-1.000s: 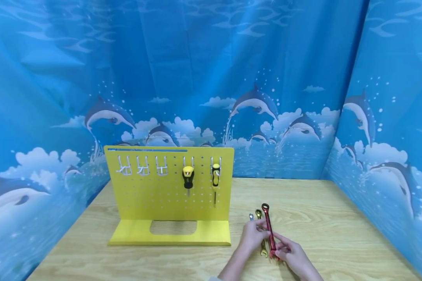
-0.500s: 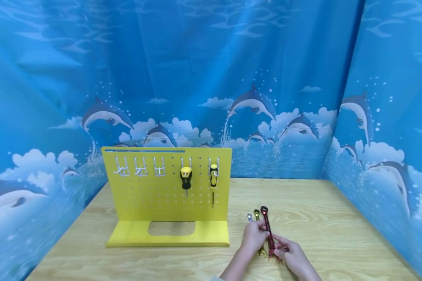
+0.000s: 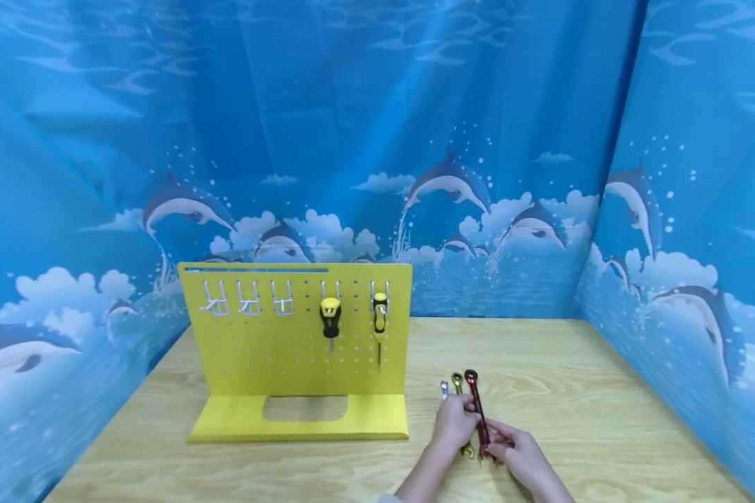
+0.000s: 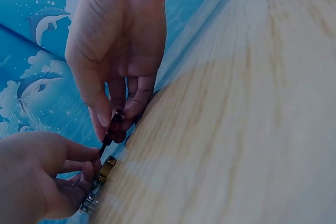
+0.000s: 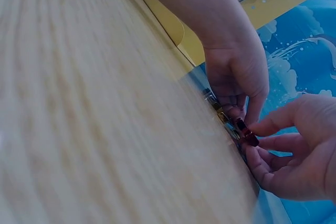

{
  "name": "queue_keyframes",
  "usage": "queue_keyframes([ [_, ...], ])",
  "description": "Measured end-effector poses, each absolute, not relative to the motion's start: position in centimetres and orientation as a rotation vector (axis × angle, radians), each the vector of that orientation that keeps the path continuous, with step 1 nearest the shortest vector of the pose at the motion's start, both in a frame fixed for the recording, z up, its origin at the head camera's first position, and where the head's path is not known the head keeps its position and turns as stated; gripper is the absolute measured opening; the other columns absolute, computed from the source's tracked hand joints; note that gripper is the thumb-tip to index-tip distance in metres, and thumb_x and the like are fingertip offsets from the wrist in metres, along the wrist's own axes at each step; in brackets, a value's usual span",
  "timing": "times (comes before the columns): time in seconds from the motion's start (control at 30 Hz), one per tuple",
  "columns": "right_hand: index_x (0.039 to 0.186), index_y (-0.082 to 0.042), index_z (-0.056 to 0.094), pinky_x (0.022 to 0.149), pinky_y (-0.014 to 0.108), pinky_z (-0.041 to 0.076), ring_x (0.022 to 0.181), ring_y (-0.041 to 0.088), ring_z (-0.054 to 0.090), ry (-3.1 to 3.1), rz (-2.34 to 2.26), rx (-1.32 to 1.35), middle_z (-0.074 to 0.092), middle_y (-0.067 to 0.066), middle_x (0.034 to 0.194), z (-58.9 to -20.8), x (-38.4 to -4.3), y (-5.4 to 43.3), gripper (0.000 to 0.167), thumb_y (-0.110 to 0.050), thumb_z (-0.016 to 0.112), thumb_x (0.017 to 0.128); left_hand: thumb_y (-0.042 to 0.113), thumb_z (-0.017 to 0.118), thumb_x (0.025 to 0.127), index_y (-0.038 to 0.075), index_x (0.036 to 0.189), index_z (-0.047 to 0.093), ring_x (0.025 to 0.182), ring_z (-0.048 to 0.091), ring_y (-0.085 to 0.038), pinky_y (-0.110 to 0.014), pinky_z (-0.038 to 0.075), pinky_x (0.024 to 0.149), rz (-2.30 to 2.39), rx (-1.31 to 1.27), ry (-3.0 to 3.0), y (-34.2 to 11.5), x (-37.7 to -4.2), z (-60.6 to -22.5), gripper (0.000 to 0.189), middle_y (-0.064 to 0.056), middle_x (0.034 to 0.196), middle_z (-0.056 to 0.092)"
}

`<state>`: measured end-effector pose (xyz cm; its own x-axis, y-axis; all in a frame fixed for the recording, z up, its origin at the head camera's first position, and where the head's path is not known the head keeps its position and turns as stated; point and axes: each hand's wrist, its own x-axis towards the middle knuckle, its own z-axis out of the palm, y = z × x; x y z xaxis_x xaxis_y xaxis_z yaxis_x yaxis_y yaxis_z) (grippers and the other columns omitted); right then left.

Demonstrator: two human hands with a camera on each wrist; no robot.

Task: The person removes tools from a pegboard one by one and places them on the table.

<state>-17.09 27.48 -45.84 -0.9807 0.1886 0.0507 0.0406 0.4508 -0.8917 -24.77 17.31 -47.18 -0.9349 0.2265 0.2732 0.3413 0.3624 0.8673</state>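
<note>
Fingers of the left hand [image 3: 455, 423] are pinching the red wrench [image 3: 476, 397] mid-shaft in the head view, the right hand's [image 3: 522, 455] its near end; a gold wrench [image 3: 458, 388] and silver wrench [image 3: 444, 392] are lying just left. In the left wrist view, both hands are gripping it side by side. In the right wrist view, its end is sitting between right fingertips.

Blue curtains [image 3: 327, 105] printed with leaping dolphins and white clouds enclose a pale wood-grain counter [image 3: 528, 370] on three sides.
</note>
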Motion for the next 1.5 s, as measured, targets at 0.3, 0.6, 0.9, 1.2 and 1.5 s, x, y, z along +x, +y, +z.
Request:
queue_keyframes([
  [0.3,0.118,0.017,0.049,0.059,0.023,0.045,0.066,0.013,0.054,-2.614,1.445,-0.084,0.057,0.005,0.078,-45.9,-17.1,27.7,0.055,0.007,0.067,0.067,-0.008,0.070,0.070,-0.003,0.099,0.067,0.069,0.053,-0.011,-0.022,0.049,0.064,-1.704,-0.465,-2.530,17.3,-24.4,-46.7,0.030,0.004,0.075,0.055],
  [0.6,0.112,0.015,0.056,0.057,0.022,0.045,0.064,0.010,0.051,-2.635,1.259,-0.098,0.053,0.002,0.073,-45.9,-17.2,27.2,0.051,0.010,0.068,0.062,-0.007,0.071,0.068,-0.004,0.098,0.068,0.066,0.052,-0.010,-0.021,0.048,0.063,-1.569,-0.486,-2.526,17.2,-24.2,-46.7,0.030,0.003,0.074,0.054],
  [0.9,0.110,0.012,0.059,0.057,0.022,0.044,0.062,0.009,0.052,-2.645,1.216,-0.125,0.053,0.000,0.073,-45.8,-17.4,27.1,0.045,0.006,0.069,0.066,-0.007,0.071,0.068,-0.003,0.097,0.068,0.066,0.052,-0.009,-0.021,0.047,0.063,-1.575,-0.469,-2.521,17.2,-24.3,-46.5,0.030,0.004,0.073,0.053],
  [1.2,0.105,0.009,0.062,0.060,0.025,0.043,0.069,0.012,0.053,-2.613,1.222,-0.220,0.060,0.004,0.077,-45.4,-17.2,27.2,0.028,0.000,0.058,0.079,-0.006,0.071,0.068,-0.003,0.095,0.068,0.067,0.053,-0.008,-0.021,0.047,0.062,-1.713,-0.439,-2.469,17.1,-24.4,-46.7,0.027,0.005,0.072,0.056],
  [1.5,0.109,0.007,0.061,0.065,0.025,0.046,0.078,0.015,0.055,-2.488,1.472,-0.293,0.063,0.011,0.089,-43.6,-17.0,27.1,0.024,-0.003,0.055,0.088,-0.004,0.068,0.072,-0.003,0.095,0.067,0.054,0.046,-0.003,-0.017,0.041,0.048,-2.007,-0.441,-2.360,16.3,-24.5,-44.9,0.023,0.003,0.076,0.060],
])
